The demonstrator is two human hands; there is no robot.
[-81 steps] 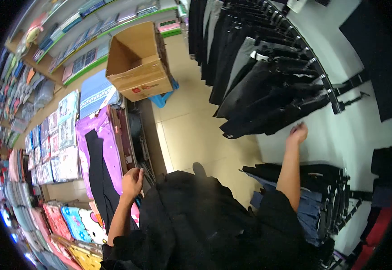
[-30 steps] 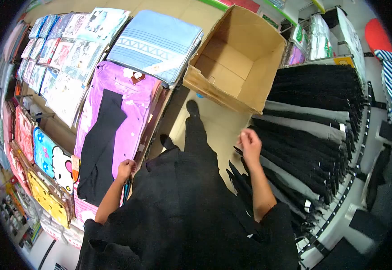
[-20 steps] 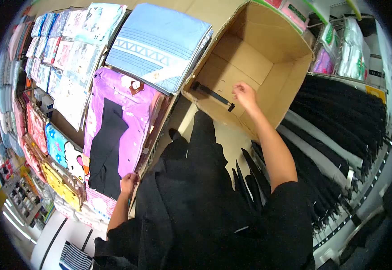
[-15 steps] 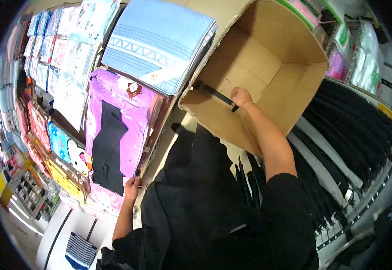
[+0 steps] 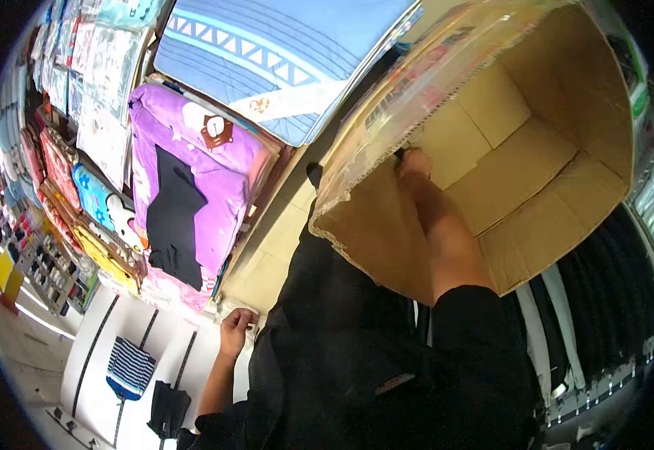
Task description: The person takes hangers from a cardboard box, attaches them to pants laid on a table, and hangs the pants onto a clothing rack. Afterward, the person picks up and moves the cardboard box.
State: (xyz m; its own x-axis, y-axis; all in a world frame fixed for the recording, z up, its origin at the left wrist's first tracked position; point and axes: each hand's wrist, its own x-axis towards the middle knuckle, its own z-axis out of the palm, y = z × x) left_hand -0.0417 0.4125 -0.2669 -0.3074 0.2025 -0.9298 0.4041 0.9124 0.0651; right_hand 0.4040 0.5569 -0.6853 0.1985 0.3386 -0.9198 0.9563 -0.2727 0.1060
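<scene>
My right hand (image 5: 415,162) reaches down into an open cardboard box (image 5: 559,225), fingers closed at a black strip (image 5: 400,153). Only a small dark bit of the strip shows by the fingertips; the box wall hides the rest. The box is tilted in front of my body. My left hand (image 5: 237,331) hangs low beside the shelf's end, its fingers curled in, and I see nothing in them. Folded black clothing (image 5: 175,217) lies on a purple patterned blanket (image 5: 218,180) beyond that hand.
A packaged blue bedding set (image 5: 252,52) sits beside the purple blanket. Rows of dark garments (image 5: 604,277) hang at the right. Striped shorts (image 5: 130,366) and black shorts (image 5: 168,409) hang on a white panel at lower left. Tiled floor (image 5: 271,251) shows between shelf and box.
The box has tipped and shifted right in view, showing more of its outer side. My right hand has closed at the black strip. My left hand sits lower and a little further right.
</scene>
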